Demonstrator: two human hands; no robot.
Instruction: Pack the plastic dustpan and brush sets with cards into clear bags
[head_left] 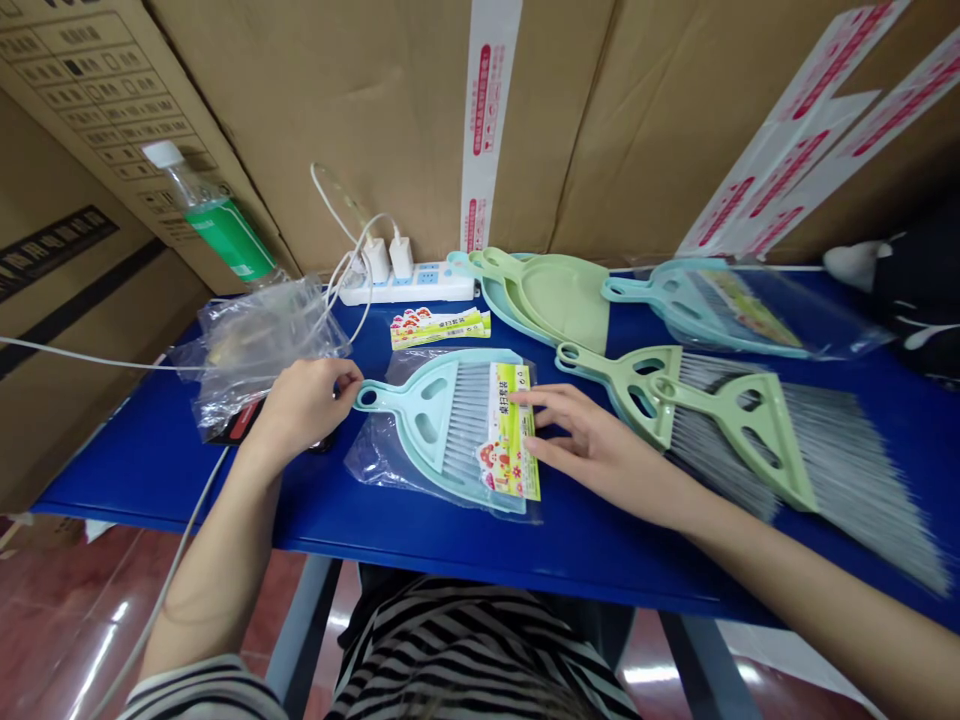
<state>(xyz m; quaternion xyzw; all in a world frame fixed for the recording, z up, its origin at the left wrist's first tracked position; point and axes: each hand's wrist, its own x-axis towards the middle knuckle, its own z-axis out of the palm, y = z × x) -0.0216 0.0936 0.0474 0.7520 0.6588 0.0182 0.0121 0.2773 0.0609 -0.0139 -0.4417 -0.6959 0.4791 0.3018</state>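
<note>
In front of me a light-blue dustpan and brush set [420, 410] lies flat on the table in a clear plastic bag [382, 455]. Its handle ring points left. A yellow and white label card [517, 440] covers the ends of the bristles. My left hand [309, 408] is closed in a pinch at the handle ring; whether it grips the ring or just the bag's edge is hard to see. With fingers apart, my right hand [581, 440] rests its fingertips on the card's right side.
Green-handled brushes [757, 430] and stacked dustpans [566, 290] lie right. Behind them is another bagged blue set [690, 300]. Label cards [439, 327] lie by a power strip [442, 285]. Crumpled bags [262, 330], a bottle [229, 235] and white cables are left. Cardboard [405, 110] walls the back.
</note>
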